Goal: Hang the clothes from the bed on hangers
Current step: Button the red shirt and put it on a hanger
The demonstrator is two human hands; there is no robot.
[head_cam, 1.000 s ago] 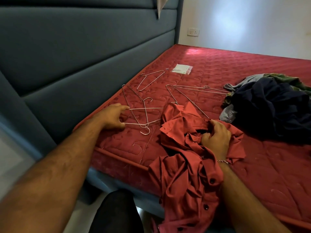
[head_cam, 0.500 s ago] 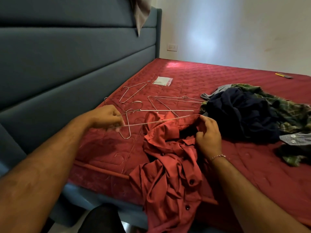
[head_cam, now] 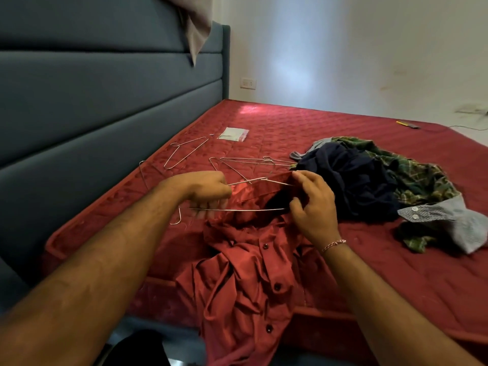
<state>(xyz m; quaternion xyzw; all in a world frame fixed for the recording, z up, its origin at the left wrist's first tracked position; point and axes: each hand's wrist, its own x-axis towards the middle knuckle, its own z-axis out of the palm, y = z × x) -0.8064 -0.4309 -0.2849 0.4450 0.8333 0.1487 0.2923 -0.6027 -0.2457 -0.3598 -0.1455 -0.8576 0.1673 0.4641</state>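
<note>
Fingers of the left hand (head_cam: 208,190) curl round one end of a thin wire hanger (head_cam: 237,209), holding it just above the mattress, while the right hand (head_cam: 313,204) pinches the collar edge of a red shirt (head_cam: 245,281) between thumb and fingertips at the hanger's other end. The hanger's far end runs into the shirt's neck opening, and its two wires reach from one hand to the other. The shirt lies crumpled on the near edge of the red quilted mattress (head_cam: 396,281), its buttoned front spilling over the side toward the camera. A thin bracelet (head_cam: 334,244) circles the right wrist.

Beyond the hands, loose wire hangers (head_cam: 184,151) lie scattered on the mattress near the blue padded headboard (head_cam: 92,101). Further back lies a small clear plastic bag (head_cam: 233,133). To the right sits a heap of clothes (head_cam: 369,178): a dark navy garment, a green plaid one and a grey checked shirt with white buttons. A pale cloth (head_cam: 196,27) hangs over the headboard's top, and a wall socket (head_cam: 248,83) shows on the white wall.
</note>
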